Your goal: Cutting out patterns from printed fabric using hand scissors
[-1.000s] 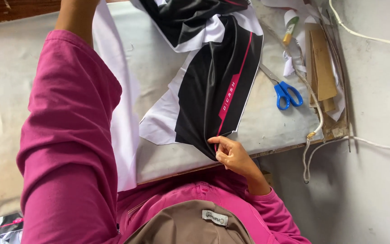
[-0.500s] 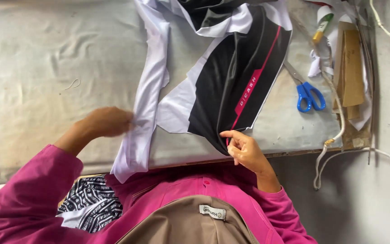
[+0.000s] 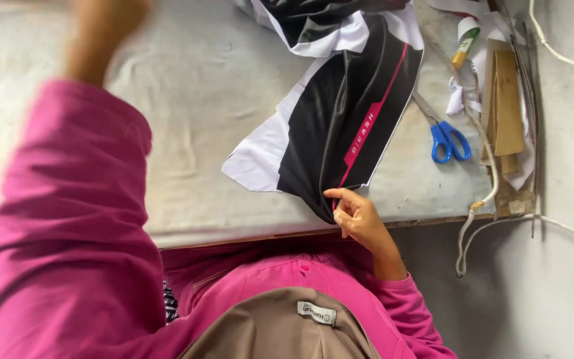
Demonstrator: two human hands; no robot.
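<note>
The left hand (image 3: 104, 30) is up high at the far left, over the grey table (image 3: 187, 133); it is a blur, so I cannot tell if its fingers are shut or loose, and I see nothing in it; its pink sleeve (image 3: 68, 219) fills the left side of the view.

Next comes the cloth (image 3: 330, 133); it is black and white with a pink stripe; it lies flat on the table, near the front edge, and its far part is bunched up at the top of the view; its low corner points down at the table edge.

The right hand (image 3: 359, 218) is at that low corner; its thumb and first finger pinch the tip of the cloth, and the other fingers are curled in; the hand sits just at the table edge.

Right of the cloth lie blue scissors (image 3: 445, 136), flat and close to the cloth but not touching it; past them is a small tube (image 3: 464, 41) with a white cap, then some brown card (image 3: 505, 110) by the table's right edge; a white cord (image 3: 483, 206) hangs down there.
</note>
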